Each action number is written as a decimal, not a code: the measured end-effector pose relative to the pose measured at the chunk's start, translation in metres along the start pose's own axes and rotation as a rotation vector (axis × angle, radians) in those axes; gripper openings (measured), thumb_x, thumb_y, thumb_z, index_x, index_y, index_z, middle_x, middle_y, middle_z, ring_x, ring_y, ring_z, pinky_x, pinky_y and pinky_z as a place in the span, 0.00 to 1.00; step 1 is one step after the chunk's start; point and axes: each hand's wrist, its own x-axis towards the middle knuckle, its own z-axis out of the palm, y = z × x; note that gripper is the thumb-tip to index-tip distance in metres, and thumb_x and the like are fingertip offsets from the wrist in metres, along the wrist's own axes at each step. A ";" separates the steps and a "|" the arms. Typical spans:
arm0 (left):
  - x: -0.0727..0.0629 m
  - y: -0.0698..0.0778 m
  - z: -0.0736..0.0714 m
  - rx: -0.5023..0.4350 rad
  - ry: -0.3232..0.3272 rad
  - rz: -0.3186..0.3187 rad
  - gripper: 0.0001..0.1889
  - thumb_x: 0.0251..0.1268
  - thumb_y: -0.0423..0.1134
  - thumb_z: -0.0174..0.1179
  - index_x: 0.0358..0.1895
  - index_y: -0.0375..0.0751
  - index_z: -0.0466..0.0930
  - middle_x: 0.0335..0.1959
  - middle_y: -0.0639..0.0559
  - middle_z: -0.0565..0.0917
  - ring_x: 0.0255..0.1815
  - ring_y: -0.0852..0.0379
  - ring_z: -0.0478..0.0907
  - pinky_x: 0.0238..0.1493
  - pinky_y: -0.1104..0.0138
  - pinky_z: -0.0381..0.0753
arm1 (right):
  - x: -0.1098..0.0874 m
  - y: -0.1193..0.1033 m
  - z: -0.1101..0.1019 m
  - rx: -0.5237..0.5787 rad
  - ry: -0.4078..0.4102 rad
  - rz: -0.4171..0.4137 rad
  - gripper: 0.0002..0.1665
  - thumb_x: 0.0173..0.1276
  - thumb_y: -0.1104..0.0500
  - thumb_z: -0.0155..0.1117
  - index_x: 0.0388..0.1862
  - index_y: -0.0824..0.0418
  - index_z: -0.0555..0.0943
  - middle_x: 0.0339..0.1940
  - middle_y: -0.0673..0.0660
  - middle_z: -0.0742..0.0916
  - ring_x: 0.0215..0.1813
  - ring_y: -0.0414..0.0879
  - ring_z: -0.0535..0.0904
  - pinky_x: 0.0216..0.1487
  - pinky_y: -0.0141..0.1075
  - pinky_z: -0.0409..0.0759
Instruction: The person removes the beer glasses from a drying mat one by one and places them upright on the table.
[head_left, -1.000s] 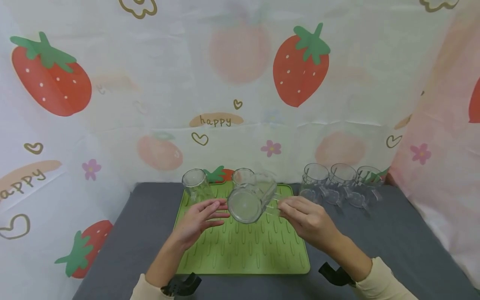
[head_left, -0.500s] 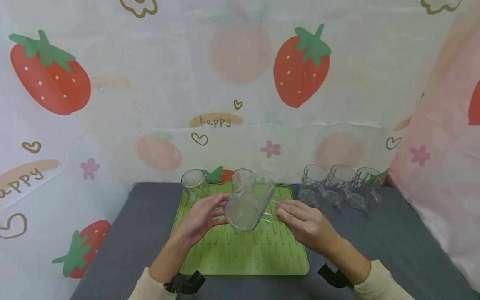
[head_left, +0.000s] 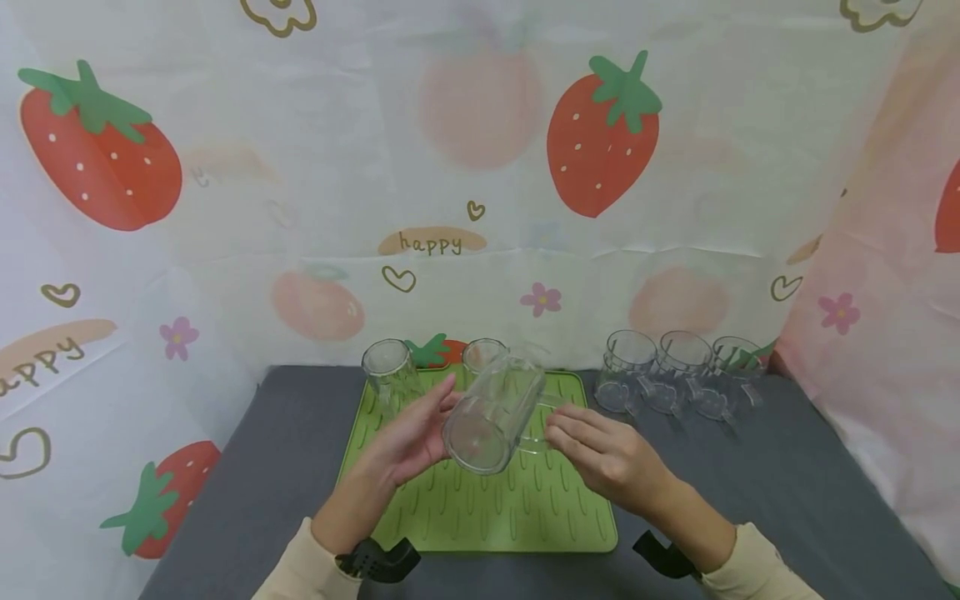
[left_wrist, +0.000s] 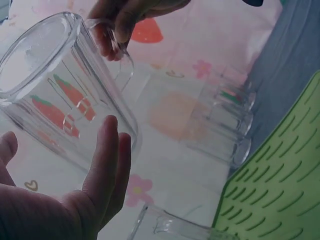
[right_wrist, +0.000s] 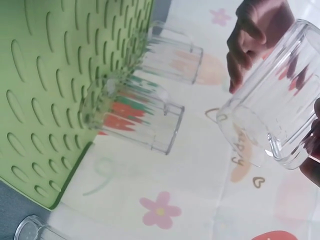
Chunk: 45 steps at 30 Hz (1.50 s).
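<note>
A clear glass mug [head_left: 491, 417] is held tilted above the green ridged mat [head_left: 525, 508], one round end facing down toward the person. My right hand [head_left: 611, 457] pinches its handle from the right; the left wrist view shows those curled fingers [left_wrist: 111, 30] at the handle. On the mug's other side is my left hand [head_left: 416, 442], palm turned toward the glass. Its fingers [left_wrist: 102, 165] are extended along the mug's side, with the thumb spread apart. Two more glass mugs stand on the mat's back part, one at left [head_left: 388, 371], another [head_left: 480, 354] partly hidden behind the held mug.
Three clear glass mugs [head_left: 630, 371] stand in a row on the grey tablecloth [head_left: 750, 492], right of the mat at the back. A white curtain with strawberry prints [head_left: 603, 142] hangs behind the table. Black straps [head_left: 378, 560] sit at both wrists.
The held mug has moved slightly down and left, tilting more upright. My left hand has shifted right, closer around its side. The right hand keeps the handle and has shifted slightly left.
</note>
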 end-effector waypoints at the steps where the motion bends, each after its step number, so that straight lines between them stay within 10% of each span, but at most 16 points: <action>1: 0.000 0.000 0.000 -0.004 -0.008 -0.008 0.42 0.75 0.63 0.38 0.72 0.25 0.52 0.56 0.44 0.73 0.50 0.57 0.80 0.48 0.65 0.82 | 0.000 0.000 0.000 -0.003 -0.001 -0.006 0.16 0.76 0.65 0.52 0.39 0.69 0.87 0.34 0.61 0.90 0.38 0.52 0.87 0.42 0.38 0.86; 24: 0.007 -0.004 0.005 -0.027 -0.042 -0.150 0.42 0.72 0.64 0.43 0.75 0.35 0.51 0.52 0.50 0.79 0.47 0.59 0.82 0.47 0.64 0.83 | -0.006 -0.004 0.004 -0.015 -0.096 0.025 0.17 0.77 0.64 0.49 0.38 0.64 0.87 0.36 0.57 0.90 0.41 0.48 0.87 0.46 0.37 0.85; 45: 0.004 -0.006 0.001 0.025 -0.010 0.015 0.36 0.76 0.51 0.45 0.75 0.28 0.48 0.54 0.48 0.79 0.45 0.57 0.84 0.50 0.62 0.84 | -0.007 -0.002 0.006 0.135 -0.145 0.182 0.18 0.76 0.52 0.54 0.38 0.61 0.86 0.41 0.57 0.88 0.47 0.52 0.84 0.48 0.37 0.84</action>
